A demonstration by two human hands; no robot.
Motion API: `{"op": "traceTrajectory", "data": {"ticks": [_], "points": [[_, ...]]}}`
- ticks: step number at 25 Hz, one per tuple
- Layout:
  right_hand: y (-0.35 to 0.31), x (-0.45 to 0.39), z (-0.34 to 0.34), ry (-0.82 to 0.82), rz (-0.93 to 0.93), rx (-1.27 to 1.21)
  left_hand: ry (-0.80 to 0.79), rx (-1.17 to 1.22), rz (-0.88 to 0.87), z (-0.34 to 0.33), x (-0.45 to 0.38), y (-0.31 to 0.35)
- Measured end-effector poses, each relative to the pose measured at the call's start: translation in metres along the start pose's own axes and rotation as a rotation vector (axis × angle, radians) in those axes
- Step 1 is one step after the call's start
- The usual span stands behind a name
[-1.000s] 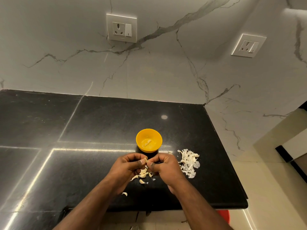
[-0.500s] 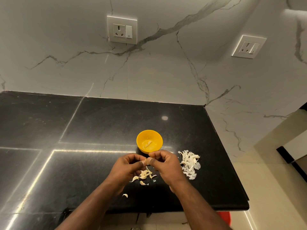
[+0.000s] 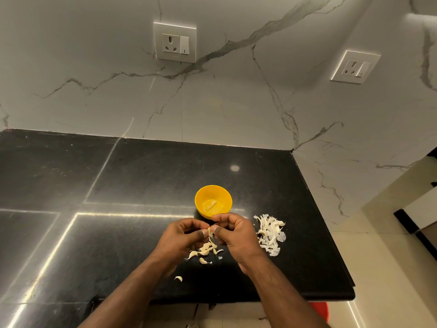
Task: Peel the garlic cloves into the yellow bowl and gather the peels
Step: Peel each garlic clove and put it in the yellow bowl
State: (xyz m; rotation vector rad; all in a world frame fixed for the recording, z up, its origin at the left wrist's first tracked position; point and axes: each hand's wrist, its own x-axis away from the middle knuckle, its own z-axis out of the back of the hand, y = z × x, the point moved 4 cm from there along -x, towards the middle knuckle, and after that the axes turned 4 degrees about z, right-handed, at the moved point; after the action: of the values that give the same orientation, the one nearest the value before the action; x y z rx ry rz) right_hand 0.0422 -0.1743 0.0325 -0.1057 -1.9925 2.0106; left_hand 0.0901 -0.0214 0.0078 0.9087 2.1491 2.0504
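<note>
Two hands are meeting over the black counter (image 3: 142, 176), just in front of one yellow bowl (image 3: 213, 201). The left hand (image 3: 182, 237) and the right hand (image 3: 234, 233) are both pinching a single garlic clove (image 3: 209, 232) between thumb and curled fingertips, so the clove is sitting between the two thumbs, held clear of the counter.

The bowl is standing upright and holding two pale peeled cloves (image 3: 211, 205) lying side by side on its bottom; whether anything smaller is lying with them is too fine to tell.

On the counter under the hands a loose cluster (image 3: 203, 251) of pale garlic pieces is lying, roughly half a dozen, partly hidden by the hands, so an exact count is not possible, nor whether each is a clove or a peel. One more small piece (image 3: 179, 278) is lying alone, nearer the counter's front edge, beside the left forearm.

To the right of the right hand one pile of white papery peels (image 3: 269, 235) is spreading out, near the bowl but apart from it.

Two sockets are sitting in the marble wall, one (image 3: 175, 42) above the bowl and one (image 3: 355, 67) on the right-hand wall.
</note>
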Motion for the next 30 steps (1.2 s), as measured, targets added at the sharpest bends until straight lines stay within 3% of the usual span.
{"op": "traceTrajectory", "data": {"ticks": [8, 12, 17, 21, 25, 30], "points": [[0.003, 0.001, 0.001, 0.033, 0.037, 0.042, 0.068, 0.131, 0.020, -0.001, -0.001, -0.001], [0.007, -0.001, 0.014, 0.044, 0.041, 0.247, 0.075, 0.168, 0.019, -0.005, 0.002, -0.001], [0.012, -0.008, 0.055, 0.212, 0.042, 0.543, 0.054, 0.214, 0.044, -0.003, -0.002, -0.002], [0.008, -0.008, 0.059, 0.169, 0.049, 0.787, 0.071, 0.165, 0.030, -0.007, 0.002, -0.004], [-0.006, 0.000, 0.029, 0.046, 0.137, 0.469, 0.071, 0.087, 0.019, -0.010, 0.002, -0.003], [-0.003, 0.001, 0.004, -0.036, 0.138, 0.336, 0.058, -0.011, 0.016, -0.010, 0.004, -0.002]]}}
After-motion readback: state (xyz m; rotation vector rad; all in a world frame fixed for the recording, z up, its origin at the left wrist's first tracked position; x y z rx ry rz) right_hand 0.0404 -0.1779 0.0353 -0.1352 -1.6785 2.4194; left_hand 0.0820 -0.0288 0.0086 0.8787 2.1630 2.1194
